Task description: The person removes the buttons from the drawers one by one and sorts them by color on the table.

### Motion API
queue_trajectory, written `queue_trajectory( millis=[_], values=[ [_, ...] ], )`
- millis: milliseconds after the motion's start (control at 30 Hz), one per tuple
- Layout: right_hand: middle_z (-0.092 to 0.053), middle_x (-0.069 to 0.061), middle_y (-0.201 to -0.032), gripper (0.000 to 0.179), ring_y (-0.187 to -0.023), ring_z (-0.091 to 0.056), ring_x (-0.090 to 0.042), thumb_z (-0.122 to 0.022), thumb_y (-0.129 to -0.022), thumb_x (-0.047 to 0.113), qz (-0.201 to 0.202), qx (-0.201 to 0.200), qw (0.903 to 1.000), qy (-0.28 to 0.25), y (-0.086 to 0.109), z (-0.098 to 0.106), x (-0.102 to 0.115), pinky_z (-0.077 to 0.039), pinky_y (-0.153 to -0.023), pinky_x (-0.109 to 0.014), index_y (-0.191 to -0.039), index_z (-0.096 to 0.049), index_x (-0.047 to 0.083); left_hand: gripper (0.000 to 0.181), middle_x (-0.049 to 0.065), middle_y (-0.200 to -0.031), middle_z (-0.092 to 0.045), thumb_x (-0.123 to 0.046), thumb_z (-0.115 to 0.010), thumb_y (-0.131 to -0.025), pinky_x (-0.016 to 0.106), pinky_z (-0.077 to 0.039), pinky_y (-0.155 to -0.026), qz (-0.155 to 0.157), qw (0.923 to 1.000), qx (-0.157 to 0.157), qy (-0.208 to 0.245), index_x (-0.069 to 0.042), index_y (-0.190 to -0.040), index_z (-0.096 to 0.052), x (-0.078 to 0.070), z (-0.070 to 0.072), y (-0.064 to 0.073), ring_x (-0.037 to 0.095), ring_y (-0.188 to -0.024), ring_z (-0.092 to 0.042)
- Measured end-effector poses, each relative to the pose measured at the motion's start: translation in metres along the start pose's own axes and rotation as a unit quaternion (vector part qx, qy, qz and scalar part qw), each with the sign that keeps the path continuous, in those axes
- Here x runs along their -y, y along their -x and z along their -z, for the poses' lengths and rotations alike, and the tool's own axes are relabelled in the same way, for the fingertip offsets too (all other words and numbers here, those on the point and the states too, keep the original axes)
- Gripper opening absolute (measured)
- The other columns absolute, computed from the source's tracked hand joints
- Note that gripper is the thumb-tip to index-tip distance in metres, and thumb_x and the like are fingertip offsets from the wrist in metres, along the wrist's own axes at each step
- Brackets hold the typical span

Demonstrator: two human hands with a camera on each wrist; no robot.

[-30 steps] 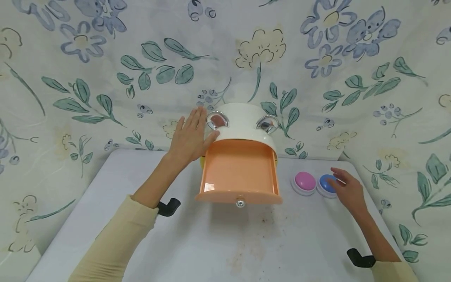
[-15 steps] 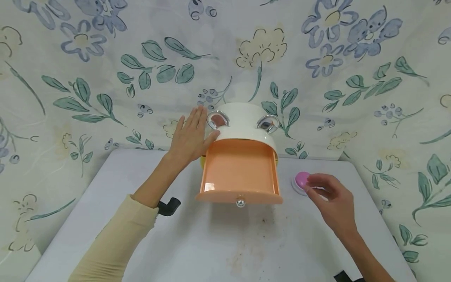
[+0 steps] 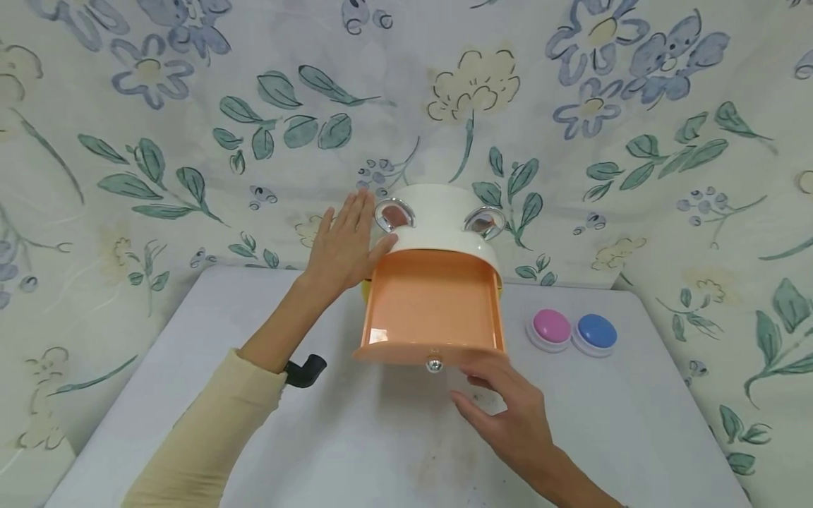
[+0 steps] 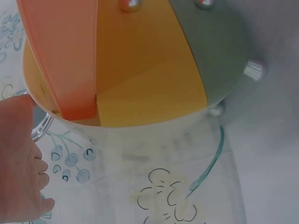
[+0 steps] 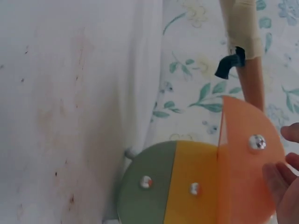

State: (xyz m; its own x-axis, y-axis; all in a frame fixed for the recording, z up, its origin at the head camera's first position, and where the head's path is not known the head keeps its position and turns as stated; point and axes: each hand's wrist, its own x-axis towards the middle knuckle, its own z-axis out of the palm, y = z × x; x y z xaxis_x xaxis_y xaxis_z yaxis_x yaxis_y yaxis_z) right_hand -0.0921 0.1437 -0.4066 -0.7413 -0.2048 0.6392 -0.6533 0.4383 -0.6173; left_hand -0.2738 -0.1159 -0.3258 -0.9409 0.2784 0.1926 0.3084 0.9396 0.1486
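Observation:
A small round-fronted drawer cabinet [image 3: 438, 212] with a white shell stands at the back of the table. Its orange top drawer [image 3: 433, 303] is pulled out, with a bare floor and a silver knob [image 3: 434, 366] on its front. Below it, a yellow drawer [image 4: 145, 70] and a green drawer [image 4: 215, 51] are closed. My left hand [image 3: 343, 247] lies with straight fingers against the cabinet's left side. My right hand [image 3: 514, 416] is at the drawer front's right end, fingers and thumb apart, just right of the knob; in the right wrist view its fingertips [image 5: 275, 179] overlap the orange front.
To the right of the cabinet sit two round push buttons with white bases, one pink [image 3: 551, 327] and one blue [image 3: 595, 333]. Floral cloth [image 3: 305, 141] hangs behind the table [image 3: 254, 451]. Brownish specks mark the tabletop in front of the drawer.
My right hand has moved left from the blue button, past the pink one, to the front of the orange drawer. My left hand and the cabinet have stayed put.

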Motion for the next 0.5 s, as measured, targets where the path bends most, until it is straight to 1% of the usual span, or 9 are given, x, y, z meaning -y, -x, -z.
queue_trajectory(
  millis=[100,167,333,433,500],
  values=[
    [-0.070,0.000,-0.112,0.050,-0.099,-0.068,-0.019,-0.088,-0.071,-0.001,0.008,-0.007,0.9999,0.000,0.000,-0.011,-0.002,-0.056,-0.081,-0.024,-0.116,-0.070,0.008,0.085,0.016,-0.166,-0.003,-0.055,-0.037,-0.103,0.054,-0.003,-0.120,-0.002,1.0000,0.000,0.001,0.000,-0.159,-0.004,-0.001,-0.001,-0.001,0.030,-0.152,-0.001],
    [-0.070,-0.001,-0.114,0.049,-0.101,-0.067,-0.019,-0.088,-0.071,-0.002,0.007,-0.005,1.0000,0.001,0.000,-0.016,-0.004,-0.055,-0.083,-0.024,-0.117,-0.070,0.007,0.085,0.016,-0.166,-0.003,-0.055,-0.037,-0.103,0.054,-0.003,-0.120,-0.003,1.0000,-0.001,-0.001,0.000,-0.159,-0.004,-0.001,-0.001,-0.001,0.030,-0.152,-0.001],
    [-0.070,0.000,-0.113,0.046,-0.102,-0.067,-0.015,-0.088,-0.073,0.000,-0.003,-0.002,0.9997,0.024,-0.001,-0.025,-0.004,-0.054,-0.083,-0.020,-0.115,-0.070,0.006,0.085,0.016,-0.166,-0.003,-0.055,-0.036,-0.103,0.053,-0.003,-0.120,-0.003,1.0000,0.001,-0.005,0.000,-0.159,-0.004,-0.001,-0.002,-0.002,0.029,-0.152,-0.001],
    [-0.070,-0.002,-0.110,0.044,-0.098,-0.068,-0.016,-0.088,-0.073,0.001,0.014,-0.012,0.9992,0.035,-0.003,-0.029,-0.005,-0.055,-0.081,-0.020,-0.113,-0.071,0.005,0.085,0.015,-0.166,-0.002,-0.055,-0.036,-0.103,0.053,-0.002,-0.120,-0.001,1.0000,0.004,-0.008,0.000,-0.159,-0.003,-0.001,-0.001,-0.002,0.029,-0.152,0.000],
    [-0.071,-0.003,-0.106,0.038,-0.093,-0.069,-0.017,-0.087,-0.076,0.005,0.037,-0.025,0.9982,0.039,-0.004,-0.032,-0.007,-0.055,-0.080,-0.020,-0.111,-0.072,0.004,0.085,0.015,-0.166,-0.001,-0.056,-0.036,-0.103,0.053,-0.002,-0.120,0.000,1.0000,0.005,-0.008,-0.001,-0.159,-0.002,0.000,-0.001,-0.002,0.029,-0.152,0.001]
  ],
)
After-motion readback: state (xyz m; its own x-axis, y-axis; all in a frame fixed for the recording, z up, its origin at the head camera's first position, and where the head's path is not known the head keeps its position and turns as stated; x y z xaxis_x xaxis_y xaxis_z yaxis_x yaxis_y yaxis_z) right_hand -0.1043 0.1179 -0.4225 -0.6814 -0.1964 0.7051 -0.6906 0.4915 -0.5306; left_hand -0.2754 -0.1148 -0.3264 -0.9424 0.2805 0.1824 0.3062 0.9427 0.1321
